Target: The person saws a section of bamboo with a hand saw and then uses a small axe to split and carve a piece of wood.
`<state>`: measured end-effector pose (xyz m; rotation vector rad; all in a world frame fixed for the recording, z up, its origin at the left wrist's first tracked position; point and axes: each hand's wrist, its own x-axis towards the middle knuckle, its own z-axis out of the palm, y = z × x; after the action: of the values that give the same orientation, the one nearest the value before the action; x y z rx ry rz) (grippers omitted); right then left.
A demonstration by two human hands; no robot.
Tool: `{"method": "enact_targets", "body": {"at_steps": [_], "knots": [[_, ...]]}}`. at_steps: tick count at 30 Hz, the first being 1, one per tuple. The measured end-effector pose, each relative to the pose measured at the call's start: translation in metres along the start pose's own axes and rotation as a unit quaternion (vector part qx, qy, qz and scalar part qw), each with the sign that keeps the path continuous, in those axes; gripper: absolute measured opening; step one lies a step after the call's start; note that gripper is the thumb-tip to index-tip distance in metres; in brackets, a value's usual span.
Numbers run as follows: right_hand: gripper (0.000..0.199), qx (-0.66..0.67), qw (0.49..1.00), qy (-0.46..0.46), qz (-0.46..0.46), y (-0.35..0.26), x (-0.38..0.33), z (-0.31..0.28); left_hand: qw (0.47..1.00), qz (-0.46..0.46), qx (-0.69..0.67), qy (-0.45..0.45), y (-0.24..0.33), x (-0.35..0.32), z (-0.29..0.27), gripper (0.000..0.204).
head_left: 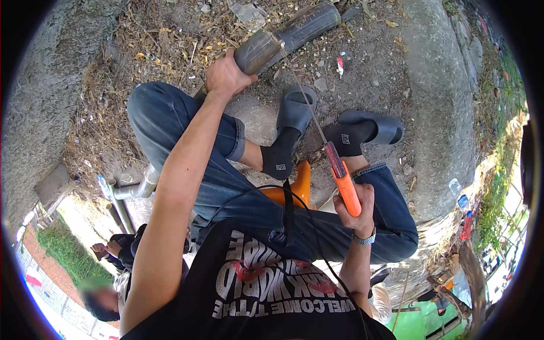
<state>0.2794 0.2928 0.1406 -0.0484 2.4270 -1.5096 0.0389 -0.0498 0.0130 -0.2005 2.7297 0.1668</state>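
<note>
A thick, dark grey-green bamboo pole [306,28] lies slanted in front of me, rising toward the far right. My left hand [226,75] is closed around its near end and presses it down. In my right hand [357,207] is a hand saw [344,184] with an orange handle, its fingers wrapped round the grip. The saw's thin blade, seen almost edge-on, runs up and left between my feet. Its far end meets the bamboo at a pale notch [281,50]. Whether the teeth are inside the cut is too small to tell.
My feet in grey slides [297,107] are close to the blade. An orange plastic object [300,184] sits between my legs. Large grey rocks or roots [442,113] flank the littered dirt. Behind on the left are grey pipe-like pieces [133,190] and another person [107,294].
</note>
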Motion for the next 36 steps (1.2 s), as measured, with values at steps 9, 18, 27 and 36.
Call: {"method": "enact_targets", "body": {"at_steps": [9,18,27,36], "knots": [[0.020,0.021,0.998,0.016,-0.056,0.029,0.114,0.034,0.999,-0.003,-0.001,-0.039,0.008,0.000,0.003,0.093],[0.017,0.135,0.990,0.024,-0.032,0.062,0.175,0.055,0.999,0.012,-0.020,-0.039,0.007,0.027,0.003,0.095],[0.016,0.066,0.992,-0.065,-0.085,0.038,0.165,0.026,0.998,0.012,-0.008,-0.056,-0.004,0.018,0.001,0.099],[0.011,0.025,0.986,-0.074,-0.149,0.016,0.141,0.015,0.999,-0.029,0.014,-0.006,-0.019,0.041,-0.018,0.094]]}}
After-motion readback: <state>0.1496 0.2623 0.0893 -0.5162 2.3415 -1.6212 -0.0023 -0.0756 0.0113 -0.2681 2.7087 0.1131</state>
